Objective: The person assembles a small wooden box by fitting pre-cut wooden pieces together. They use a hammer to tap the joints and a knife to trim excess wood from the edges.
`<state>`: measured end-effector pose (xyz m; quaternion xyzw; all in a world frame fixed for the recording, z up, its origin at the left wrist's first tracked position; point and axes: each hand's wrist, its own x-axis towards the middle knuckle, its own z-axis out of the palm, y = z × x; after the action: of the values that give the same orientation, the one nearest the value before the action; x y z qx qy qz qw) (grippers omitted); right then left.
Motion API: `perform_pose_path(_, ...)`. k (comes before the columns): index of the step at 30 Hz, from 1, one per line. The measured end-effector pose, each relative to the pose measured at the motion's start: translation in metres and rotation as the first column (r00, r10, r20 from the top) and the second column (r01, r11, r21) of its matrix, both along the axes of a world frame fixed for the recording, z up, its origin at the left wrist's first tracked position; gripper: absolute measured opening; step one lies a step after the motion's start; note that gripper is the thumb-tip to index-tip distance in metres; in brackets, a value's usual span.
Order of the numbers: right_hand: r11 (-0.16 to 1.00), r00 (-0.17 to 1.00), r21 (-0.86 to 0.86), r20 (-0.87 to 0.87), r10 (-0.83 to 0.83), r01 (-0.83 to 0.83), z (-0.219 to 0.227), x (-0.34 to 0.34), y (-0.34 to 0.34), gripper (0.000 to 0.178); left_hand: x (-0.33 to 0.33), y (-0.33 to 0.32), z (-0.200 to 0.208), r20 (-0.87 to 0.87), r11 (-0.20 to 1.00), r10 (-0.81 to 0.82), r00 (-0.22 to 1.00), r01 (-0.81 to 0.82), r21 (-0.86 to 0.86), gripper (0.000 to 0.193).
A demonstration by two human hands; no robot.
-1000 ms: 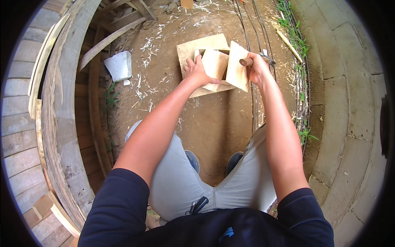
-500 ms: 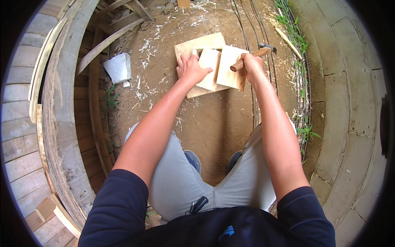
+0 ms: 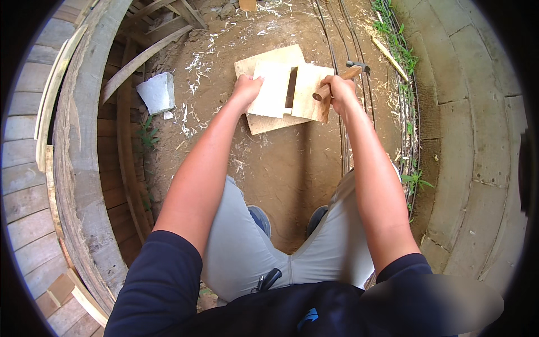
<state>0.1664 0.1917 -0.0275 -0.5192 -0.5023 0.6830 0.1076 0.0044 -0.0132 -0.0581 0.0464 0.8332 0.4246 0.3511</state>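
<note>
My left hand (image 3: 247, 91) is closed on the left edge of a pale wooden board (image 3: 270, 89), thumb on top. My right hand (image 3: 342, 91) is wrapped round the wooden handle of a hammer (image 3: 321, 93), whose dark metal head points away to the right. The same hand is also at the right edge of a second wooden board (image 3: 309, 90); its fingers underneath are hidden. Both small boards lie side by side over a larger wooden panel (image 3: 268, 57) on the ground, with a dark gap between them.
A whitish stone block (image 3: 156, 93) sits on the dirt to the left, among wood shavings. Thin dark rods (image 3: 366, 104) run along the ground at right, beside weeds and a plank wall (image 3: 455, 129). A thick timber beam (image 3: 78, 140) stands at left, with loose wood (image 3: 168, 25) beyond.
My left hand has gone from lying spread on the boards to gripping the left board's edge. That board has shifted left, widening the gap. The right hand keeps the hammer.
</note>
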Motion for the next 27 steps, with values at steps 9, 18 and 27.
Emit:
perform_pose_path(9, 1.0, 0.999, -0.002, -0.025, 0.028, -0.028, -0.003, -0.006, -0.008, 0.022, 0.004, 0.006, -0.032, -0.072, 0.991, 0.137, 0.988, -0.136, 0.011, 0.055)
perform_pose_path(18, 0.978, 0.996, 0.197, 0.063, 0.058, -0.069, -0.01, -0.007, -0.003, 0.035, 0.017, 0.016, -0.017, -0.116, 0.983, 0.181, 0.977, -0.184, -0.015, 0.053)
perform_pose_path(27, 0.946, 0.992, 0.303, 0.091, 0.09, -0.114, -0.002, -0.009, -0.007, 0.028, 0.022, 0.016, -0.013, -0.185, 0.987, 0.164, 0.969, -0.16, 0.034, 0.044)
